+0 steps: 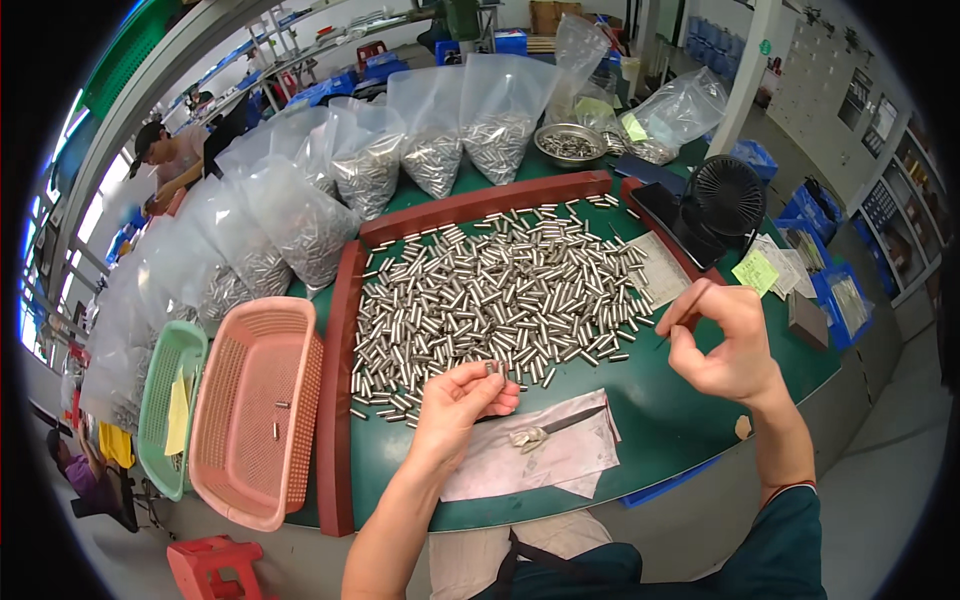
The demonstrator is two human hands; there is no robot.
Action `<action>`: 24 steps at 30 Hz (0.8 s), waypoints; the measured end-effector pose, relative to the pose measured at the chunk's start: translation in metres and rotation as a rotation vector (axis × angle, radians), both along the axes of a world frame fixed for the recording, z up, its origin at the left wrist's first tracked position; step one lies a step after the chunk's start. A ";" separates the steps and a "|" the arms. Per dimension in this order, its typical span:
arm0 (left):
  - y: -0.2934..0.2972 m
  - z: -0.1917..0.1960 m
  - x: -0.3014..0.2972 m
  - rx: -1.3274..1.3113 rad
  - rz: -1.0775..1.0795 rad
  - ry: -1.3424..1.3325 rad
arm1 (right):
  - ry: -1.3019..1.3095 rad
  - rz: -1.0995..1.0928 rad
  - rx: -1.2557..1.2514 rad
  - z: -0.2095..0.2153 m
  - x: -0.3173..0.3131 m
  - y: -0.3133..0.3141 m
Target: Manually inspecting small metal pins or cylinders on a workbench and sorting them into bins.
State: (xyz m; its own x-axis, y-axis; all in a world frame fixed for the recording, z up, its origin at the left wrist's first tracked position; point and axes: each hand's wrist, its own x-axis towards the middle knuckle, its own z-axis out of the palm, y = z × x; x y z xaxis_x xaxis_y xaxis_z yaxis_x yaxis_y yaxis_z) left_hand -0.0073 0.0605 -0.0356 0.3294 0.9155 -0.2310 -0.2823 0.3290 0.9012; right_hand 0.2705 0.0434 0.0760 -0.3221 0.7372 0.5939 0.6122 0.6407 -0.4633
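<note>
Many short, shiny metal pins (490, 290) lie loosely heaped on the green tabletop (690, 400). My left hand (455, 405) is at the near edge of the heap, with thumb and fingers pinched on one small metal pin (495, 367). To the right, my right hand (730, 340) is raised with its fingers curled and thumb pressed in. Whatever it may hold is too small to make out. Just right of my left hand, a pale stained cloth (590, 455) lies flat. On it rests a knife-like tool with a dark blade (578, 418) and a wrapped handle (527, 438).
Dark red bars (342, 400) border the heap. Left stand a pink basket (255, 400) with a few pins and a green basket (150, 430). Pin-filled clear bags (430, 150), a metal bowl (570, 155) and a black fan (722, 195) surround it. A person (180, 160) sits far left.
</note>
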 end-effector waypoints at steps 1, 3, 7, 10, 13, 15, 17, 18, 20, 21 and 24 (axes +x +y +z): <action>0.001 0.000 0.003 0.009 -0.023 -0.003 | 0.231 0.051 0.057 -0.006 -0.013 0.002; 0.003 0.000 0.006 0.006 -0.032 -0.009 | 0.530 0.223 0.152 -0.024 -0.035 0.011; 0.002 -0.001 0.000 -0.005 0.001 0.006 | 0.540 0.319 0.147 -0.062 -0.067 0.009; 0.002 -0.001 0.002 0.002 -0.019 -0.003 | 0.290 0.355 0.328 -0.074 -0.069 0.008; 0.002 0.000 0.003 -0.002 -0.051 -0.020 | 0.276 0.340 0.362 -0.081 -0.073 0.008; 0.002 0.000 0.002 0.007 -0.053 -0.011 | 0.286 0.332 0.359 -0.080 -0.075 0.008; 0.002 0.001 0.002 0.007 -0.054 -0.007 | 0.313 0.333 0.346 -0.080 -0.075 0.009; 0.002 0.002 0.002 0.010 -0.052 -0.003 | 0.312 0.333 0.346 -0.081 -0.075 0.010; 0.002 0.001 0.003 0.002 -0.052 -0.004 | 0.325 0.329 0.336 -0.081 -0.075 0.010; 0.002 0.001 0.003 -0.006 -0.054 -0.003 | 0.325 0.329 0.335 -0.081 -0.076 0.010; 0.001 0.003 0.003 0.003 -0.060 -0.002 | 0.312 0.324 0.334 -0.081 -0.076 0.010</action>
State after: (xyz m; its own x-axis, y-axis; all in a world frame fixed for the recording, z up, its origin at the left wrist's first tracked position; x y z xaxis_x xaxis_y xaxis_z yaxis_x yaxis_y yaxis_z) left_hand -0.0043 0.0619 -0.0327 0.3846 0.8947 -0.2273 -0.2639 0.3425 0.9017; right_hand 0.1946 0.0532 -0.0051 -0.2720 0.3857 0.8816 0.2259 0.9161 -0.3311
